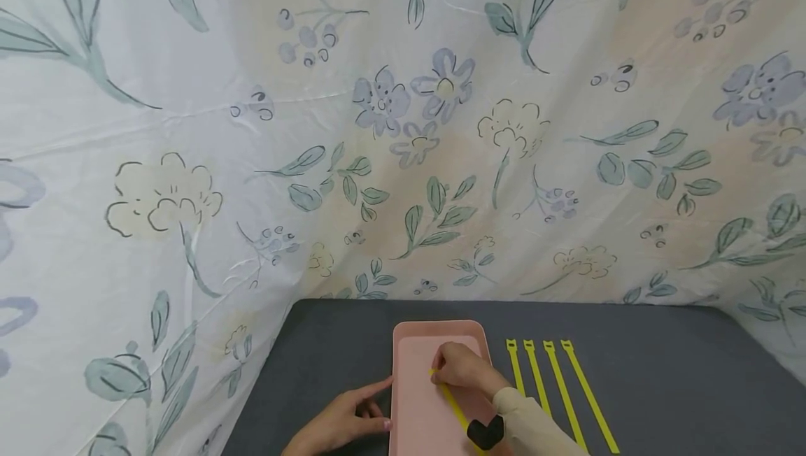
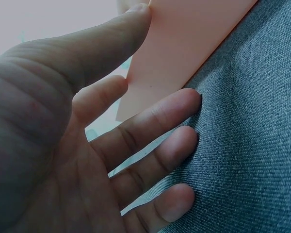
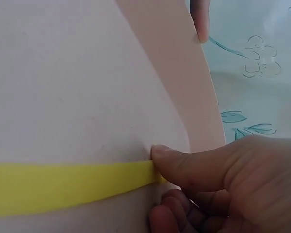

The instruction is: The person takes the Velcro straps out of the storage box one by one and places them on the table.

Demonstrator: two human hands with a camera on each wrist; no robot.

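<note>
A pink rectangular tray lies on the dark table. Over it, my right hand pinches one end of a yellow cable strap between thumb and fingers. In the right wrist view the flat strap stretches from the fingertips to the left side, above the tray's floor. My left hand is at the tray's left side, thumb and index finger touching its edge. The left wrist view shows its other fingers loosely spread beside the tray wall, against the grey cloth.
Several more yellow straps with slotted heads lie in a row on the table, right of the tray. Dark grey cloth covers the tabletop. A floral curtain hangs behind the table and along its sides.
</note>
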